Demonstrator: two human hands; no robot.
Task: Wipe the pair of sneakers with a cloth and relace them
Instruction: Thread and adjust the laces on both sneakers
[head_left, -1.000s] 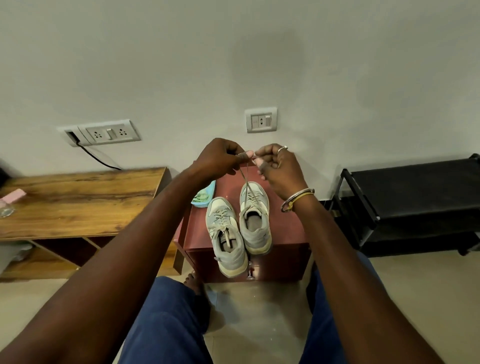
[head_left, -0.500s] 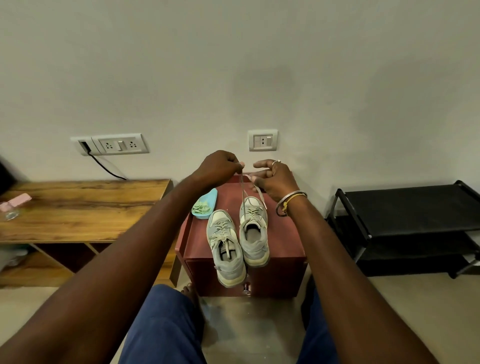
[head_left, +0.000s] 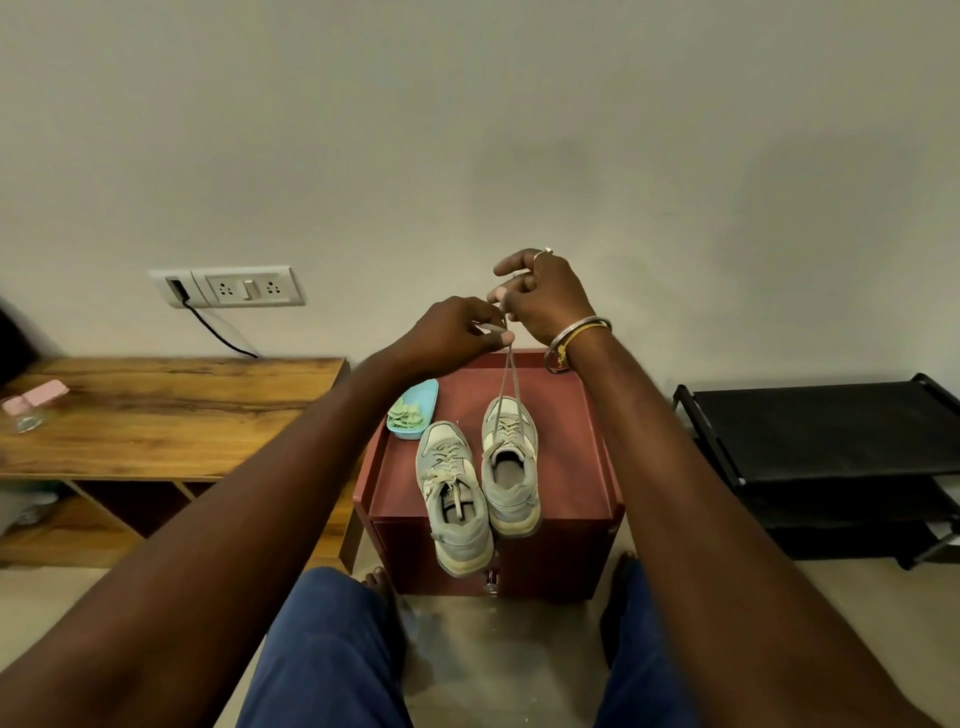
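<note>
The pair of grey-and-cream sneakers is set side by side, touching, on the red tabletop (head_left: 571, 467), toes toward the wall. The right sneaker (head_left: 509, 467) is laced along its eyelets, and its two lace ends (head_left: 511, 359) are drawn up taut to a point above the toe. The left sneaker (head_left: 454, 493) overhangs the near edge by its heel, and a loose lace end is seen lying inside its opening.

The lace ends are pinched by both hands, which are raised together and touching. The left hand (head_left: 452, 338) is curled low on the lace; the right hand (head_left: 545, 296) is placed just above it, with a ring on one finger and bangles (head_left: 576, 338) on the wrist.

A blue dish (head_left: 415, 410) holding pale green pieces is noted just beside the left sneaker's toe. A wooden shelf unit (head_left: 156, 415) carrying a pink-lidded jar (head_left: 28, 410) stands to the left, a black rack (head_left: 821, 431) to the right. A socket panel (head_left: 249, 286) with a plugged cable (head_left: 218, 332) is fixed to the wall.
</note>
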